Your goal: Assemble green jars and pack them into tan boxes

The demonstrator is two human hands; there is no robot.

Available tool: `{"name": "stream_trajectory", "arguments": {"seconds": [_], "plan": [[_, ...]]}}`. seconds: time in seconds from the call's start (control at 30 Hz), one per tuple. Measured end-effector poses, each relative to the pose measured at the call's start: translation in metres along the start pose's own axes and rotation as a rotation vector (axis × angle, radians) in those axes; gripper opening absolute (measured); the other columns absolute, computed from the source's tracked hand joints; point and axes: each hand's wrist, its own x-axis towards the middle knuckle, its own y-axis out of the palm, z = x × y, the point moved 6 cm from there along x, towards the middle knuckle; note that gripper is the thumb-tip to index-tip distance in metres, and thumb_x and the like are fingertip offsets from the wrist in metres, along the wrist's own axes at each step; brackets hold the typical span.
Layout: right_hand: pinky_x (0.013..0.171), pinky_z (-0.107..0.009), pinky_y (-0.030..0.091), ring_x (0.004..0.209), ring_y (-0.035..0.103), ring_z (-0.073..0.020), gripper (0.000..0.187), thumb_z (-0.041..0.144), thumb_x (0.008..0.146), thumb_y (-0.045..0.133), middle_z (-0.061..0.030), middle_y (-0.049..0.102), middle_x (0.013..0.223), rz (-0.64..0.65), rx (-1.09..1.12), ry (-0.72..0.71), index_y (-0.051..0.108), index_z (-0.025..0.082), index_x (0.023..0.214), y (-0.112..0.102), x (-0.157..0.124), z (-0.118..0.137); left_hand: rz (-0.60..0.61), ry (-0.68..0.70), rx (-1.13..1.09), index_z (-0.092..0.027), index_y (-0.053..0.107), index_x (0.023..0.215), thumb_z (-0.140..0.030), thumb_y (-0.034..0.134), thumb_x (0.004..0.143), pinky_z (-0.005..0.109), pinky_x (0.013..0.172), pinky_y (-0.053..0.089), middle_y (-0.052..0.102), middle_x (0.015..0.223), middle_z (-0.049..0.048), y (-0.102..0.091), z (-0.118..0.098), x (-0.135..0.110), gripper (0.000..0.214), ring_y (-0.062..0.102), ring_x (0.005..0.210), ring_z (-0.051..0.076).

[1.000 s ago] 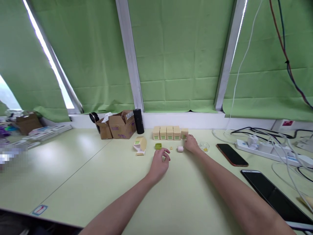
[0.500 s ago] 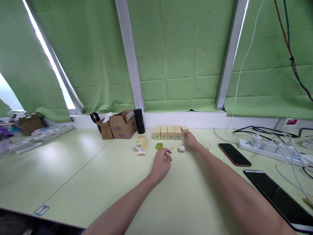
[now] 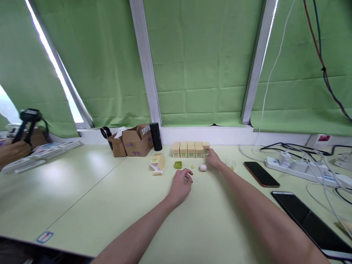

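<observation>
A row of several small tan cardboard boxes [image 3: 187, 149] with green-edged labels stands in front of the wall. My right hand [image 3: 213, 158] is at the right end of the row, its fingers on the last box [image 3: 205, 146]; the hand partly covers that box. My left hand [image 3: 181, 183] hovers or rests low over the table, fingers loosely curled and apart, nothing in them. Just beyond it lie a green ring-like piece [image 3: 178, 165], a tiny yellowish piece [image 3: 192, 167] and a pale pink cylinder [image 3: 202, 167]. An opened tan box [image 3: 157, 164] lies to their left.
A clear round dish [image 3: 230, 164] sits right of my right wrist. Farther right are a phone [image 3: 261, 174], a tablet [image 3: 310, 220] and a power strip [image 3: 302, 168] with tangled cables. Back left stand cardboard boxes [image 3: 137, 141] and a black cylinder [image 3: 156, 136]. Another person's hand [image 3: 16, 152] holds a black device.
The last box has moved left against the row under my right hand. My left hand has barely moved. Another person's hand with a black device has appeared at the far left.
</observation>
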Motion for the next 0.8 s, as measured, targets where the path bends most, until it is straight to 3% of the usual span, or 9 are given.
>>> {"name": "stream_trajectory", "arguments": {"seconds": [0.07,0.13,0.3,0.47,0.67,0.8], "plan": [[0.102,-0.043,0.052,0.12,0.061,-0.026,0.029,0.019,0.098,0.056,-0.0135,0.062,0.13,-0.07,0.012,0.019,0.062,0.018,0.126,-0.008,-0.012,0.004,-0.01,0.004,0.021,-0.025,0.064,0.099,-0.008,0.051,0.084,0.04,0.097,0.045,0.073,0.083,0.0026,-0.001,0.001,0.0,0.026,0.06,0.11,0.026],[0.107,-0.044,0.047,0.127,0.056,-0.0269,0.036,0.011,0.093,0.048,-0.0139,0.059,0.134,-0.144,0.027,0.006,0.06,0.017,0.127,-0.018,-0.027,0.013,-0.042,0.008,0.04,-0.025,0.065,0.1,-0.007,0.052,0.084,0.04,0.098,0.045,0.073,0.086,0.0035,-0.006,0.003,0.002,0.027,0.06,0.111,0.026],[0.099,-0.042,0.048,0.116,0.058,-0.0262,0.034,0.015,0.089,0.044,-0.0118,0.059,0.126,-0.205,0.055,-0.094,0.06,0.021,0.119,-0.036,-0.072,0.049,-0.169,0.008,0.15,-0.022,0.064,0.11,-0.008,0.052,0.086,0.043,0.101,0.044,0.074,0.095,0.0069,-0.027,0.011,0.013,0.03,0.056,0.116,0.029],[0.075,-0.034,0.049,0.082,0.063,-0.0197,0.023,0.019,0.088,0.05,-0.003,0.065,0.1,-0.076,0.062,-0.16,0.061,0.025,0.107,-0.034,-0.128,0.081,-0.202,-0.112,0.317,-0.018,0.055,0.131,-0.012,0.057,0.086,0.047,0.109,0.036,0.068,0.123,0.0125,-0.043,0.032,0.031,0.045,0.047,0.129,0.033],[0.065,-0.029,0.041,0.079,0.064,-0.019,0.02,0.018,0.086,0.058,-0.0008,0.068,0.094,0.228,0.059,-0.05,0.061,0.027,0.104,-0.013,-0.177,0.096,-0.137,-0.174,0.38,-0.013,0.048,0.139,-0.013,0.061,0.083,0.048,0.114,0.034,0.06,0.135,0.0187,-0.04,0.062,0.05,0.058,0.046,0.134,0.036],[0.069,-0.031,0.043,0.083,0.065,-0.02,0.024,0.015,0.086,0.057,-0.0015,0.068,0.094,0.22,0.063,-0.093,0.061,0.028,0.105,-0.012,-0.185,0.1,-0.102,-0.174,0.357,-0.013,0.045,0.141,-0.011,0.064,0.08,0.047,0.113,0.036,0.059,0.137,0.0214,-0.033,0.076,0.064,0.065,0.051,0.134,0.036]]}}
